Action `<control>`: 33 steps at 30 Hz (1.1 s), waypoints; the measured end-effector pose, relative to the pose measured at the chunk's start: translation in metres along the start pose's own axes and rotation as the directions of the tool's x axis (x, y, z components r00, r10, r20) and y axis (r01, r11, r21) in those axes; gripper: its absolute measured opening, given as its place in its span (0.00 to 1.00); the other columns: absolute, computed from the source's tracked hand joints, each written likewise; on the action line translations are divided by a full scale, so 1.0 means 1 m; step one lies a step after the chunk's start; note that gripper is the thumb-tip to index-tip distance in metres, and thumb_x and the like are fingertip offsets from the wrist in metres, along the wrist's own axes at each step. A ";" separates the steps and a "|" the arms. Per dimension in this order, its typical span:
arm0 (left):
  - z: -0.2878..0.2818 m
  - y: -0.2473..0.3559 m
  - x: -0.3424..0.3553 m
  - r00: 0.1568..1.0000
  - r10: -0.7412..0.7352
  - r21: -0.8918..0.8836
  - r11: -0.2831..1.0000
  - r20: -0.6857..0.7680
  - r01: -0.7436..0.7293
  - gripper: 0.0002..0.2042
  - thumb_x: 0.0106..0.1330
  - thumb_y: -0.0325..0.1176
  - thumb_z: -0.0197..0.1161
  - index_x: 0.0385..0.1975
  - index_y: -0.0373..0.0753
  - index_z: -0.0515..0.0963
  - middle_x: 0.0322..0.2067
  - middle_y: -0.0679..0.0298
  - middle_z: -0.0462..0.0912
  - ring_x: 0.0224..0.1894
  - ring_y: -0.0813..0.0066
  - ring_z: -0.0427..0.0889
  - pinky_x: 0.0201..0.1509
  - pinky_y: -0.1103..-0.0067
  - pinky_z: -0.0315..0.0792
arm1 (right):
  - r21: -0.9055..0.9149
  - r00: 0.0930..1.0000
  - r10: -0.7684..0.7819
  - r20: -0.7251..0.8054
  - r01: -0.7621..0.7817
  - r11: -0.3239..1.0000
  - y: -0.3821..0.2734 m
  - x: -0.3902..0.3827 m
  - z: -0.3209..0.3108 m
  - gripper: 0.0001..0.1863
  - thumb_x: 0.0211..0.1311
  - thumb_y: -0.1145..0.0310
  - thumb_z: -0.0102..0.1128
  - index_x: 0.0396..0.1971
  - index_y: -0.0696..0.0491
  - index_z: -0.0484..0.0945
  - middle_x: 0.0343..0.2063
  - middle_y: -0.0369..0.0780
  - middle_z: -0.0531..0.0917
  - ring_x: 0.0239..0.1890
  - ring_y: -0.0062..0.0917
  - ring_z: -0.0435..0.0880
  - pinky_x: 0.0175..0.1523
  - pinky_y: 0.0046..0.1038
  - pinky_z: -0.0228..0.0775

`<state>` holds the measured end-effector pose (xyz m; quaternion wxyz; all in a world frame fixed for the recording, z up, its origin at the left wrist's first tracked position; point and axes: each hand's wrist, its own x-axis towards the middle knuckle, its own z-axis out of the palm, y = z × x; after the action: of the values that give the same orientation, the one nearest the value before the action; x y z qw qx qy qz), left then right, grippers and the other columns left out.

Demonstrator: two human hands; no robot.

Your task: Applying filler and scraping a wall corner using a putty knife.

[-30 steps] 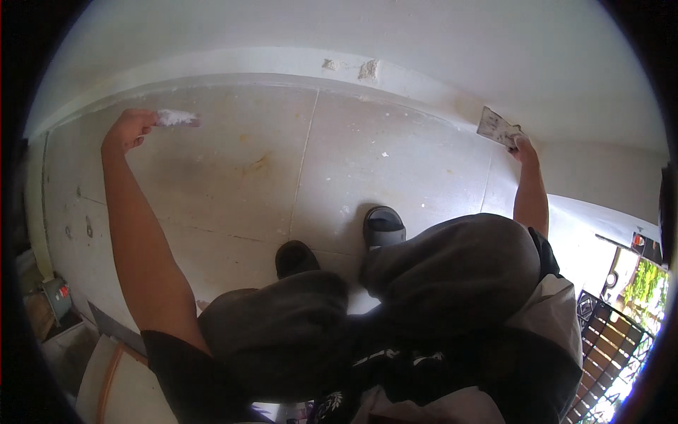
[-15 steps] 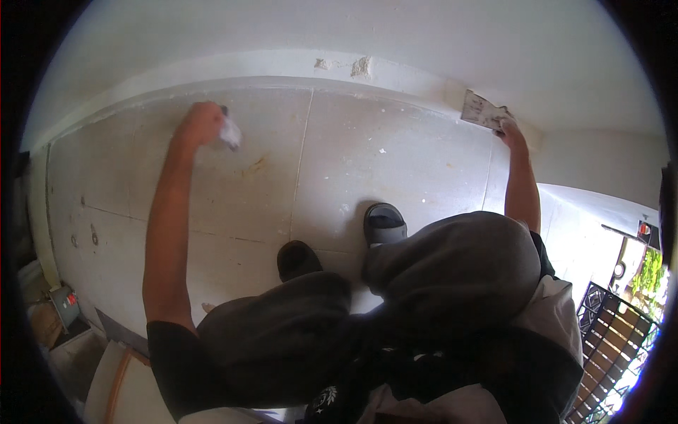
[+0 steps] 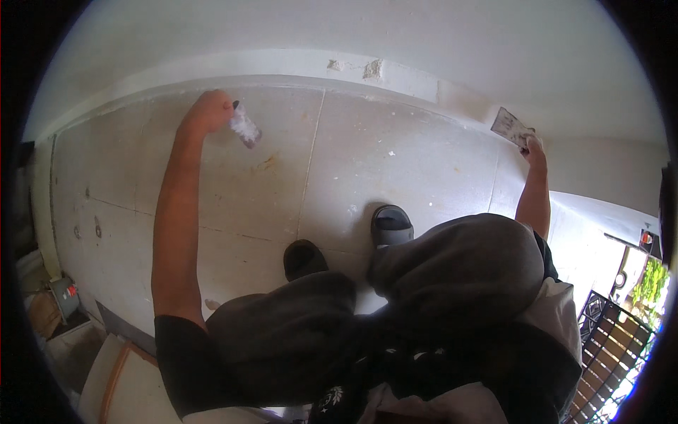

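Note:
My left hand [image 3: 207, 113] is stretched out over the pale tiled floor [image 3: 409, 169] and grips a small putty knife [image 3: 244, 128] smeared with white filler, its blade pointing down and right. My right hand [image 3: 533, 150] reaches to the far right near the white baseboard [image 3: 282, 63] and holds a wider flat scraper [image 3: 510, 126] caked with filler, its blade close to the wall's foot. I am crouching; my grey trouser knees and two dark slippers [image 3: 390, 225] fill the lower middle.
A chipped patch [image 3: 372, 68] shows on the baseboard at top centre. Tile joints run across the floor. Boxes and a small red-and-grey object [image 3: 65, 295] lie at the lower left. A dark metal grille [image 3: 614, 346] and greenery are at the lower right.
My left hand has swung from the far left toward the centre with the small knife. My right hand has stayed near the wall at the right with the scraper.

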<state>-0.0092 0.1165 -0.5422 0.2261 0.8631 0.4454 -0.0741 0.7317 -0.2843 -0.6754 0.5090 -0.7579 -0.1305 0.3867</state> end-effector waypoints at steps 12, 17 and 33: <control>-0.018 -0.038 -0.001 0.995 -0.096 -0.056 0.994 -0.005 0.095 0.05 0.49 0.27 0.59 0.22 0.32 0.76 0.19 0.58 0.76 0.23 0.72 0.74 0.30 0.76 0.68 | -0.004 0.997 -0.041 0.073 0.042 0.999 0.004 -0.025 0.085 0.19 0.51 0.56 0.59 0.42 0.44 0.68 0.36 0.32 0.73 0.39 0.22 0.72 0.36 0.30 0.70; -0.019 -0.053 -0.010 0.994 -0.065 -0.108 0.993 -0.086 0.056 0.04 0.45 0.28 0.58 0.19 0.34 0.77 0.19 0.55 0.77 0.24 0.64 0.76 0.30 0.74 0.69 | 0.038 0.935 -0.161 0.315 0.157 0.987 -0.019 -0.045 0.121 0.19 0.50 0.55 0.61 0.40 0.44 0.68 0.34 0.32 0.74 0.34 0.21 0.73 0.33 0.27 0.70; -0.035 -0.025 0.028 0.998 -0.050 0.024 0.998 -0.049 0.051 0.06 0.50 0.29 0.58 0.21 0.32 0.76 0.19 0.60 0.76 0.25 0.73 0.74 0.31 0.78 0.67 | -0.736 0.856 -0.364 -0.368 -0.030 0.676 -0.005 -0.019 0.000 0.19 0.56 0.61 0.50 0.49 0.45 0.67 0.36 0.39 0.78 0.34 0.32 0.78 0.38 0.36 0.72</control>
<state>-0.0155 0.1654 -0.5283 0.2025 0.8559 0.4714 -0.0646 0.7204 -0.2932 -0.6624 0.2210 -0.9510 -0.2101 0.0506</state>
